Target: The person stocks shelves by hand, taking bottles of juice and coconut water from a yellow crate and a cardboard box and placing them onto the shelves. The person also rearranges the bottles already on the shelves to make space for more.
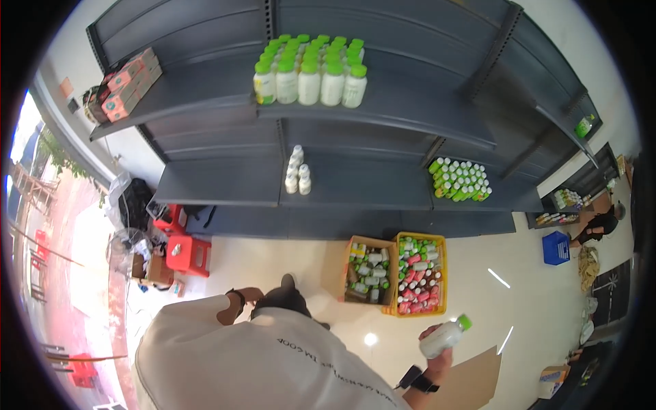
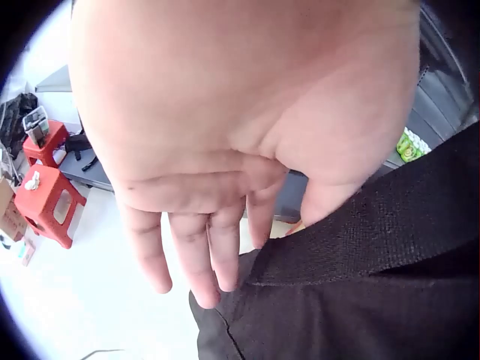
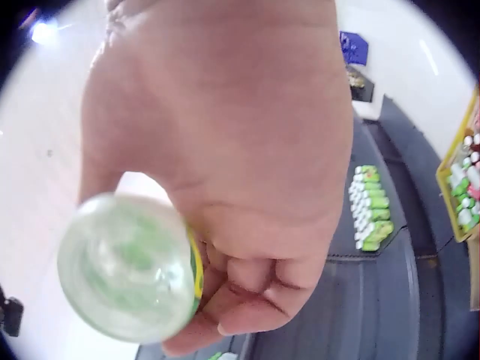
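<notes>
My right hand (image 1: 442, 362) grips a white bottle with a green cap (image 1: 443, 339), held out to the right of my body. In the right wrist view the fingers curl around the bottle (image 3: 124, 274), its translucent base facing the camera and a strip of yellow and green label showing. At my left side, the left hand (image 2: 240, 112) hangs with its fingers loosely extended beside black trousers (image 2: 360, 292), holding nothing. Ahead on the upper shelf stands a block of white bottles with green caps (image 1: 309, 82).
A cardboard box of bottles (image 1: 346, 273) and a yellow crate of bottles (image 1: 444, 273) sit on the floor before the grey shelves (image 1: 355, 181). Small white bottles (image 1: 298, 171) and green bottles (image 1: 459, 179) occupy the lower shelf. Red stools (image 1: 188, 254) stand at left; cardboard (image 1: 471, 383) lies at right.
</notes>
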Demonstrator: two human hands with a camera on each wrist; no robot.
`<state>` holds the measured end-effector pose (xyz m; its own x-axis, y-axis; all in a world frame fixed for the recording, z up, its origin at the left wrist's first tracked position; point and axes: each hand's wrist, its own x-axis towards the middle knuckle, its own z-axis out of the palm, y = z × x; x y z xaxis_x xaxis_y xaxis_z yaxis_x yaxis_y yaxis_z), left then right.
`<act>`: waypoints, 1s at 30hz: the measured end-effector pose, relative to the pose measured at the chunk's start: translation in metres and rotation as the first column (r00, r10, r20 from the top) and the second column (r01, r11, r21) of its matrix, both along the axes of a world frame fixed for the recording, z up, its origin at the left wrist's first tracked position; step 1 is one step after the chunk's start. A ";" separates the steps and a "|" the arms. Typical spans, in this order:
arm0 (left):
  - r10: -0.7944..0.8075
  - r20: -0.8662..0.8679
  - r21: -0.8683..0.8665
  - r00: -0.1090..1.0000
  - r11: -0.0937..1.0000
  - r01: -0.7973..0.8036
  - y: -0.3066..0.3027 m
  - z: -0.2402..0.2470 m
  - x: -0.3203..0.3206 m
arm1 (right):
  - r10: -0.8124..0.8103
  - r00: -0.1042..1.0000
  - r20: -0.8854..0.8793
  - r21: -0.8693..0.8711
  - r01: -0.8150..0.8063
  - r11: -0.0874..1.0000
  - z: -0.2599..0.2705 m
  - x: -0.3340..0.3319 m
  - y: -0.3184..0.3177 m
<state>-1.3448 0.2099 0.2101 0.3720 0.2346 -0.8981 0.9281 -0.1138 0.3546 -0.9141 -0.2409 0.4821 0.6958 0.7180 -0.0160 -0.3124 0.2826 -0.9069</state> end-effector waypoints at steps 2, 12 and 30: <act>0.084 -0.013 -0.058 0.996 0.995 -0.085 -0.004 -0.009 -0.026 | 0.046 0.998 0.046 -0.017 -0.045 0.999 0.036 -0.006 0.024; 0.220 0.192 -0.108 0.956 0.973 -0.202 0.000 -0.087 -0.166 | 0.076 0.987 -0.143 0.152 -0.054 0.987 0.105 -0.076 0.241; 0.231 0.535 0.415 0.813 0.766 -0.491 0.091 0.061 -0.154 | 0.159 0.071 0.985 -0.173 0.508 0.844 0.093 -0.068 0.391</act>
<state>-1.4989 0.3007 0.2713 0.4691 0.8041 -0.3651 0.6990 -0.0854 0.7100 -0.9823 0.1504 0.5753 0.4280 0.7085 0.5612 0.8999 -0.2762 -0.3376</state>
